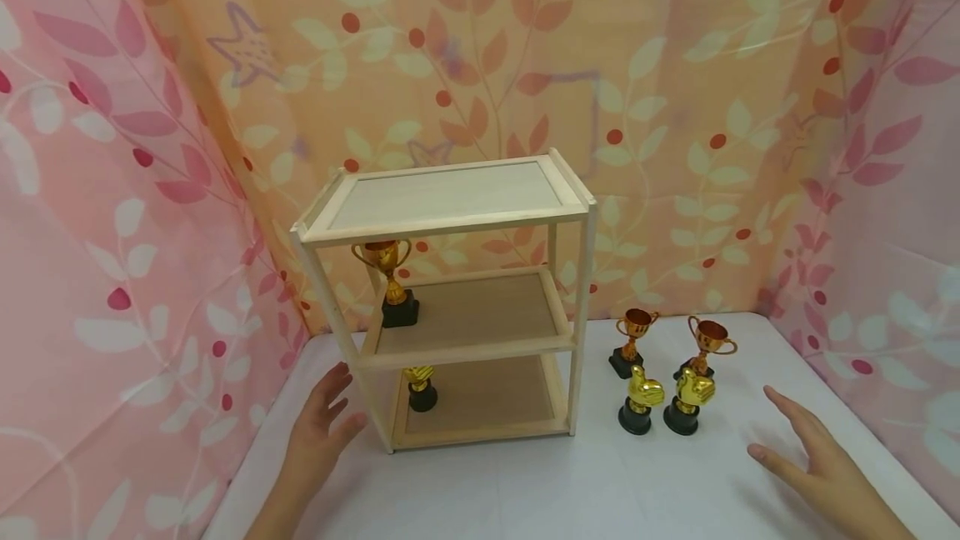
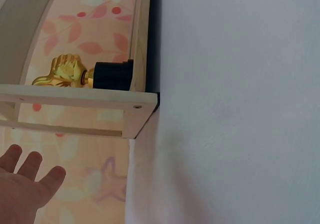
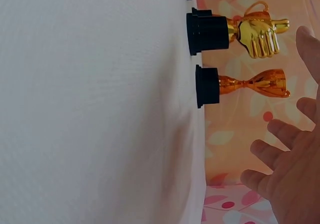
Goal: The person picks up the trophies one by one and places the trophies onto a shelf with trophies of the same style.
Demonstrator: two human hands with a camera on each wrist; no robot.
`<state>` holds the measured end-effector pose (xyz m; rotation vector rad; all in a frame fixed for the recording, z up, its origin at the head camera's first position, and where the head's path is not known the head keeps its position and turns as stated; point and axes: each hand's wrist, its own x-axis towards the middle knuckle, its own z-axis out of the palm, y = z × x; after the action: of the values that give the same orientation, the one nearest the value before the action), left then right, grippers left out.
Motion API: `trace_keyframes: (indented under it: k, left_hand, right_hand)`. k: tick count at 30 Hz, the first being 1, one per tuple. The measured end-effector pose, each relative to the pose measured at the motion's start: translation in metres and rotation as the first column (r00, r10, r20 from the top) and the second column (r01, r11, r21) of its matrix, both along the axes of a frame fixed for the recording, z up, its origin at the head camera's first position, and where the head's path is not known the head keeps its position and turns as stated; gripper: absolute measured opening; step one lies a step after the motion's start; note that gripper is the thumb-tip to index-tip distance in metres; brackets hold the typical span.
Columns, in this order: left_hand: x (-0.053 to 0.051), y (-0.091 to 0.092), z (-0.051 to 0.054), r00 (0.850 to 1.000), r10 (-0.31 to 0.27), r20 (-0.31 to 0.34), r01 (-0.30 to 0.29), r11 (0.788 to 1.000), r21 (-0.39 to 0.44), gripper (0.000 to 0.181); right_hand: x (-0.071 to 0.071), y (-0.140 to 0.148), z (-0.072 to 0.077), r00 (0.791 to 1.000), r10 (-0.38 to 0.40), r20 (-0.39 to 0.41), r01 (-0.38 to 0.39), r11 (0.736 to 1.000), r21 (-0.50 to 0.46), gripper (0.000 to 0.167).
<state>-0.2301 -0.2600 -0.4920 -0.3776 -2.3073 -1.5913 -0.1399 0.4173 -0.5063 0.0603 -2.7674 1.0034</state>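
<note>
**Fingers spread, nothing in my grasp**

My right hand (image 1: 821, 467), well to the right of the shelf (image 1: 450, 197), has its fingers apart and holds nothing. My left hand (image 1: 318, 432), near the shelf's left post, is empty too, fingers loosely parted. Right of the shelf stand two thumb trophies (image 1: 688, 398), long axes upright, thumbs pointing up; likely light, stiff, slick plastic, so I'd pinch the black base. Behind them, also right of the shelf, two cups (image 1: 636, 325) stand mouth-up; their thin handles look breakable, the stem safer.
</note>
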Motion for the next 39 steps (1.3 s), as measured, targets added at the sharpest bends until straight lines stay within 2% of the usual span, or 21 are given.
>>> trace_keyframes:
  k: [5, 14, 17, 23, 26, 32, 39]
  left_hand:
    - [-0.001, 0.006, -0.003, 0.999, -0.005, 0.043, 0.002, 0.998, 0.061, 0.076]
    - [-0.002, 0.015, -0.007, 0.992, 0.017, 0.125, -0.034, 0.99, 0.133, 0.063]
    - [-0.003, 0.016, -0.01, 0.994, 0.012, 0.112, -0.028, 0.989, 0.142, 0.057]
    - [-0.005, 0.017, -0.015, 0.998, -0.038, 0.049, 0.029, 0.984, 0.177, 0.053]
    - [-0.007, 0.018, -0.015, 0.997, -0.051, 0.05, 0.041, 0.984, 0.174, 0.052]
    - [-0.01, 0.019, -0.016, 0.995, -0.081, 0.062, 0.069, 0.981, 0.182, 0.045]
    - [-0.01, 0.018, -0.018, 0.995, -0.079, 0.057, 0.066, 0.977, 0.202, 0.03]
  right_hand:
    - [-0.003, -0.004, 0.001, 1.0, 0.01, 0.029, -0.01, 1.0, 0.004, 0.093]
    - [-0.01, -0.009, -0.002, 0.995, 0.07, 0.074, -0.064, 0.995, -0.079, 0.087]
    - [-0.012, -0.01, -0.005, 0.995, 0.093, 0.041, -0.089, 0.992, -0.093, 0.083]
    - [-0.019, -0.013, -0.012, 0.991, 0.129, -0.047, -0.132, 0.988, -0.074, 0.076]
    - [-0.024, -0.015, -0.013, 0.99, 0.131, -0.054, -0.136, 0.987, -0.082, 0.073]
    - [-0.032, -0.018, -0.011, 0.993, 0.116, -0.006, -0.116, 0.99, -0.08, 0.071]
    - [-0.042, -0.022, -0.014, 0.994, 0.103, 0.039, -0.1, 0.992, -0.072, 0.068]
